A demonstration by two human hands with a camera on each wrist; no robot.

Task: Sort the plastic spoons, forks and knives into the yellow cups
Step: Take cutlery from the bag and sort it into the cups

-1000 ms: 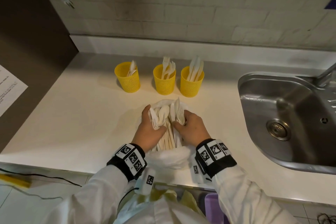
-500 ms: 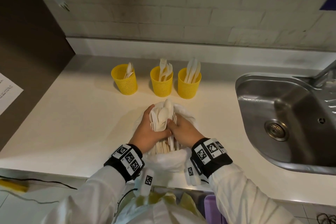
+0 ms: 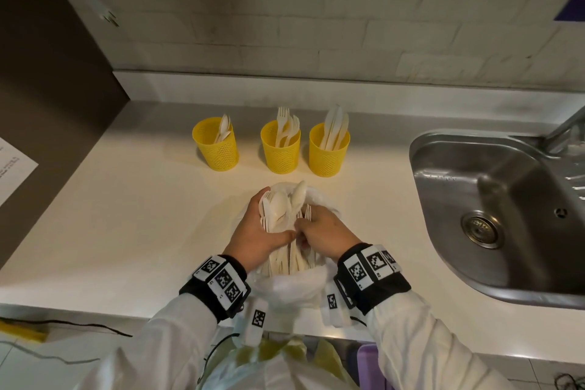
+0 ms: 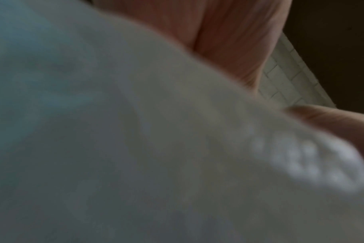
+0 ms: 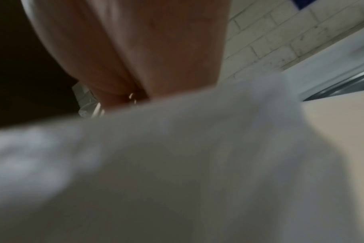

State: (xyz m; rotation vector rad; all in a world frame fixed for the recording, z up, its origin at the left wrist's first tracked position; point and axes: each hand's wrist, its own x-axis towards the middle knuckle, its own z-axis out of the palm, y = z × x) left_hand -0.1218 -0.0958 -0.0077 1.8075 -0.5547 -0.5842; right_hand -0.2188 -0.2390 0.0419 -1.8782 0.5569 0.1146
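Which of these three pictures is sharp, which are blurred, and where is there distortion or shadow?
Head view: sharp; wide-angle lens bends the wall tiles, light falls on the counter, wall dim above. Left wrist view: blurred, white plastic bag fills the frame, left hand soft. Right wrist view: equally blurred, right hand out of focus, left side dark.

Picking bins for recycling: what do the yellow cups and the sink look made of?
Yellow cups: likely moulded plastic, matte, with perforated mesh-like walls. Sink: looks like stainless steel, going by its grey brushed sheen and soft reflections.
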